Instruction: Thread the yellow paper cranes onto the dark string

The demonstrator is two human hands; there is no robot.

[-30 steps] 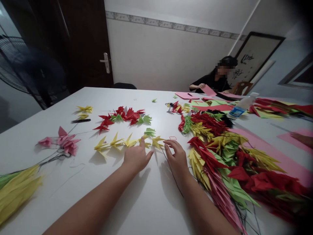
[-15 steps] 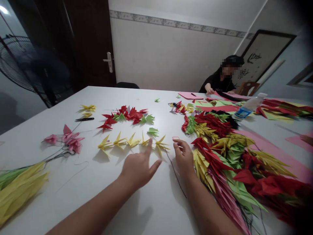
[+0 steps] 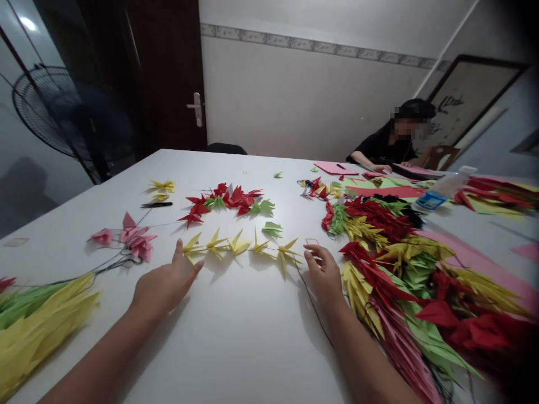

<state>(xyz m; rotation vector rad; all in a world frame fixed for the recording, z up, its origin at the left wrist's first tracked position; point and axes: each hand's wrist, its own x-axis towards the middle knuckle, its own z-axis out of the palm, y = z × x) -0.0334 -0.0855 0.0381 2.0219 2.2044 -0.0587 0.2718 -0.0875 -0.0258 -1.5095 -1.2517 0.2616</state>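
Left hand [image 3: 166, 287], right hand [image 3: 324, 275] beside yellow paper cranes [image 3: 236, 246], blue-labelled bottle [image 3: 432, 201], framed calligraphy [image 3: 450, 102]

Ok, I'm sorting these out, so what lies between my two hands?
In the head view, a row of yellow paper cranes spans between your left hand and right hand.

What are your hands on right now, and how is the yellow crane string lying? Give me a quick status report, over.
Left hand open at the string's near end, right hand loosely curled past the far end. Yellow paper crane string flat on the table. Paper crane pile beside right hand.
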